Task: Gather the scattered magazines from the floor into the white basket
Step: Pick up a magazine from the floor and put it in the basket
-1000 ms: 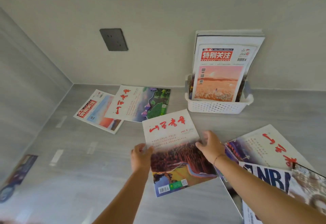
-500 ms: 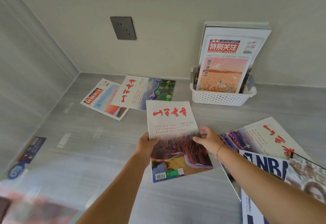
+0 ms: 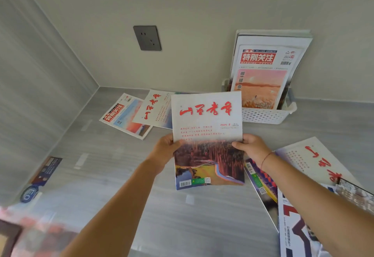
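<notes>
I hold a magazine (image 3: 207,133) with red calligraphy and a red forest cover up off the floor, cover facing me. My left hand (image 3: 165,148) grips its left edge and my right hand (image 3: 252,148) grips its right edge. The white basket (image 3: 265,116) stands against the wall behind and right of it, with several magazines (image 3: 263,70) upright inside. Two magazines lie on the floor at the back left: one with a red title box (image 3: 123,117) and one with red calligraphy (image 3: 153,108), partly hidden by the held one.
More magazines lie on the floor at the right: a calligraphy one (image 3: 315,159) and a blue and white one (image 3: 297,228). A dark booklet (image 3: 45,170) lies by the left wall. A grey wall socket (image 3: 147,38) sits above the floor.
Both hands have lifted the red forest magazine off the floor and raised it upright, moving it up and toward the basket. The view has shifted too.
</notes>
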`<state>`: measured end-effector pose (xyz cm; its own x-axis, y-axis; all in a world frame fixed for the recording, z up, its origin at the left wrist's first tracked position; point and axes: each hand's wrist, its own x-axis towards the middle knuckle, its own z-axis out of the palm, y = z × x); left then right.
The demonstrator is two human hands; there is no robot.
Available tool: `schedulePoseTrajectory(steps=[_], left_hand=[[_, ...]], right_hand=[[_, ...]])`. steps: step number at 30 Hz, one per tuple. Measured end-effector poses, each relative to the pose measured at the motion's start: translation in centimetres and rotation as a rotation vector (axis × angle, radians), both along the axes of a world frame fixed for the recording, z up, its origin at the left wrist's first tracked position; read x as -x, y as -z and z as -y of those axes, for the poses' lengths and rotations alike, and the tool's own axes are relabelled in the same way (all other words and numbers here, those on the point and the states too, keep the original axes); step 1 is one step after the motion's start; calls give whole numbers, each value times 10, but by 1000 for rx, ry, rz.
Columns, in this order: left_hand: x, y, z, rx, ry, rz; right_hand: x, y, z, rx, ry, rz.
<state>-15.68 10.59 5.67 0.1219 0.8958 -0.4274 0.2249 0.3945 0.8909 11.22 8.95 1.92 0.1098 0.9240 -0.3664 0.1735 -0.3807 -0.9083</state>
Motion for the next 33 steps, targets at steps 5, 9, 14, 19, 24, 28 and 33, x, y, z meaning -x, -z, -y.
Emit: schedulePoseTrajectory(steps=[5,9,14,19,24,28,33], left_hand=[[-28,-24,-39,-96,-6,-60],[-72,-57,-86,-251,-6,-80],[-139,-98,-140,-432,-30,-96],[-184,-110,-179,-487,-17,-103],[-203,-84,-198,-438,-56,-186],[-208,-53,-201,-391,-119,-233],[-209,-22,-205,-243,-169,-274]], right_hand=[[-38,-39,-27,-145,92,41],[-80,-76,-57,-233,179,67],[-133,-120,-95,-344,282,124],[-173,-134,-122,-387,315,263],[-183,-110,-134,-319,325,353],[-182,-80,-139,-234,331,353],[-183,-51,-143,-154,332,412]])
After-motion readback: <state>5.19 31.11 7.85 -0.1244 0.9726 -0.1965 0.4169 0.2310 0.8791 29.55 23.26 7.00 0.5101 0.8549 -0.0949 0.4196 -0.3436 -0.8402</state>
